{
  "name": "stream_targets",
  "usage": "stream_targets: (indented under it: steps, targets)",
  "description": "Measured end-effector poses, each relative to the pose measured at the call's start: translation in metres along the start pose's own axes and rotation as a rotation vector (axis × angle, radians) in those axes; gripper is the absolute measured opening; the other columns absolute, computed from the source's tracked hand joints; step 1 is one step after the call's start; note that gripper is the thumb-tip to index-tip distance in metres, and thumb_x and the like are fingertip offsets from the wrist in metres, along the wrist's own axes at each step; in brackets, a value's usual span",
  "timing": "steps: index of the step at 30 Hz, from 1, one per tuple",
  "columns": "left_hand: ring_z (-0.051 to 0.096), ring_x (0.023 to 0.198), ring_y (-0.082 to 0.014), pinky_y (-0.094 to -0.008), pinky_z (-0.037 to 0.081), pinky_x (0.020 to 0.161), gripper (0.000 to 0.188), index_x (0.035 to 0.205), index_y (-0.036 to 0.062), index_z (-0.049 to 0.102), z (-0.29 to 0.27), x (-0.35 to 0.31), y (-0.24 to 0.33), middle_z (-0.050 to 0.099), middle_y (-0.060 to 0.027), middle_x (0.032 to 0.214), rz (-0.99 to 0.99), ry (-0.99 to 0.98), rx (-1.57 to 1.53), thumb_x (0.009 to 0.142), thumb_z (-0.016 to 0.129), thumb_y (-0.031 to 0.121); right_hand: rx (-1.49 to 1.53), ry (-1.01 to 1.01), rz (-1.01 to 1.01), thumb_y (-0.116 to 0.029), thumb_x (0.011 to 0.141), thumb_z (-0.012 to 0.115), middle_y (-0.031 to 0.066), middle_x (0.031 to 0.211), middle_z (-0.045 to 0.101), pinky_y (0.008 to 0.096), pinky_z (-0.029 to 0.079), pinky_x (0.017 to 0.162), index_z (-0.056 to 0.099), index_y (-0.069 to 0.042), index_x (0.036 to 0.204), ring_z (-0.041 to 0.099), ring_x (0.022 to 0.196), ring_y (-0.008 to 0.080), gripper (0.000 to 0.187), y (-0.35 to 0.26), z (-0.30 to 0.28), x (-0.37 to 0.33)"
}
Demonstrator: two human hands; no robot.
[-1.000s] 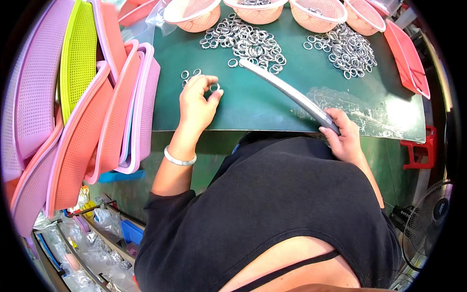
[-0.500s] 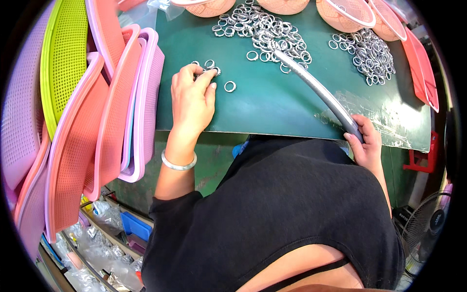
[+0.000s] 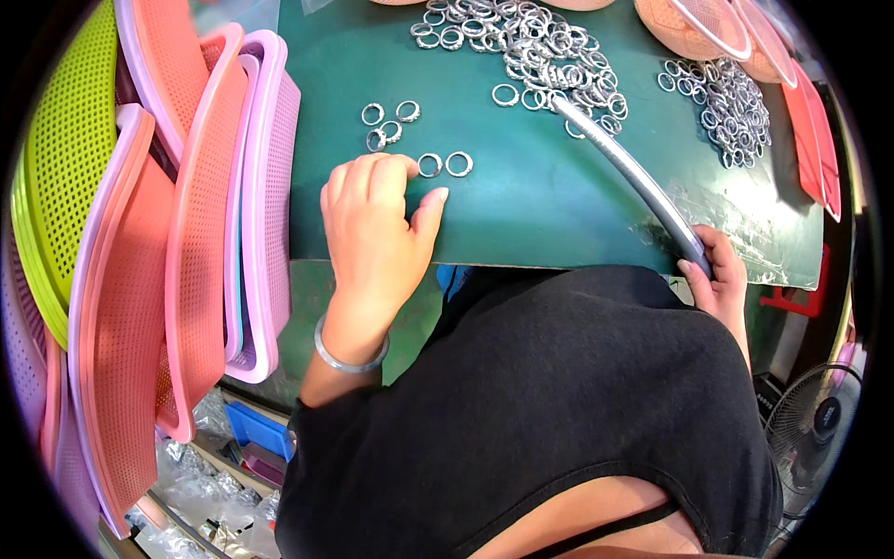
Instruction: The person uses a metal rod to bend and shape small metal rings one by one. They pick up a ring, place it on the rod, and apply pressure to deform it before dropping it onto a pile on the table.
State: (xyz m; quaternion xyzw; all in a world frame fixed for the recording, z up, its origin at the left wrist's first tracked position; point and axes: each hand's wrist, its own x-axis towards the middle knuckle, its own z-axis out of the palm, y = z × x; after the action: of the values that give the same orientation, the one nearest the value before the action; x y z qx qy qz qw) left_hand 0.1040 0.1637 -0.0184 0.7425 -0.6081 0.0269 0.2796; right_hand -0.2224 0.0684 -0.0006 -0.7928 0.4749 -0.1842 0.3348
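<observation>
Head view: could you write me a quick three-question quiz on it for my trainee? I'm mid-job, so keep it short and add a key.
1. Multiple choice. What does the right hand hold?
A: a basket
B: a tapered metal rod
C: a red stool

2. True or false. A pale bangle circles the left wrist.

3. Fill in the number. Two rings lie side by side near the fingers of the left hand; a little farther from the person lies a small group of ___ rings.

Key: 1: B. 2: true. 3: four.
</observation>
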Motion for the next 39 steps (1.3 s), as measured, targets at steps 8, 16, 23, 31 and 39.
stream_targets:
  steps: [8, 16, 23, 31, 39]
  targets:
    - [0.045, 0.098, -0.0318, -0.0415, 0.035, 0.084, 0.045, 0.103, 0.0063, 0.056, -0.002, -0.003, -0.014, 0.048, -0.0127, 0.106, -0.001, 0.041, -0.066, 0.061, 0.072, 0.010, -0.020, -0.024, 0.049, -0.002, 0.072, 0.060, 0.0096, 0.079, 0.060, 0.0248, 0.044, 0.069, 0.054, 0.001, 0.100, 0.058, 0.071, 0.0153, 0.029, -0.002, -0.001, 0.002]
    - [0.043, 0.101, -0.0325, -0.0425, 0.034, 0.086, 0.035, 0.100, 0.0083, 0.061, 0.006, 0.002, -0.017, 0.048, -0.0131, 0.108, 0.027, 0.012, -0.091, 0.065, 0.070, 0.010, -0.061, -0.021, 0.032, -0.004, 0.072, 0.060, 0.0101, 0.077, 0.059, 0.0264, 0.044, 0.066, 0.055, 0.000, 0.100, 0.056, 0.068, 0.0171, 0.029, -0.003, 0.001, 0.005]
    - [0.044, 0.101, -0.0322, -0.0421, 0.034, 0.086, 0.026, 0.095, 0.0079, 0.063, 0.010, 0.009, -0.020, 0.049, -0.0132, 0.106, 0.007, 0.063, 0.019, 0.069, 0.067, 0.010, -0.064, -0.010, 0.043, -0.004, 0.071, 0.060, 0.0097, 0.077, 0.059, 0.0257, 0.044, 0.066, 0.055, 0.001, 0.100, 0.056, 0.067, 0.0166, 0.029, -0.004, 0.001, 0.002]
    - [0.045, 0.099, -0.0294, -0.0400, 0.032, 0.084, 0.021, 0.090, 0.0104, 0.064, 0.012, -0.002, -0.003, 0.050, -0.0088, 0.104, 0.149, 0.034, -0.030, 0.069, 0.067, 0.011, -0.059, 0.006, -0.056, -0.002, 0.071, 0.061, 0.0083, 0.076, 0.059, 0.0238, 0.043, 0.064, 0.055, 0.000, 0.100, 0.056, 0.066, 0.0143, 0.030, 0.003, -0.001, 0.004]
    - [0.051, 0.089, -0.0253, -0.0364, 0.034, 0.080, 0.015, 0.081, 0.0075, 0.063, 0.022, 0.009, 0.027, 0.055, -0.0068, 0.091, 0.240, -0.107, -0.171, 0.067, 0.067, 0.008, 0.101, 0.031, -0.031, -0.005, 0.072, 0.061, 0.0070, 0.071, 0.057, 0.0221, 0.041, 0.061, 0.053, 0.001, 0.102, 0.053, 0.062, 0.0125, 0.032, 0.019, -0.001, -0.001]
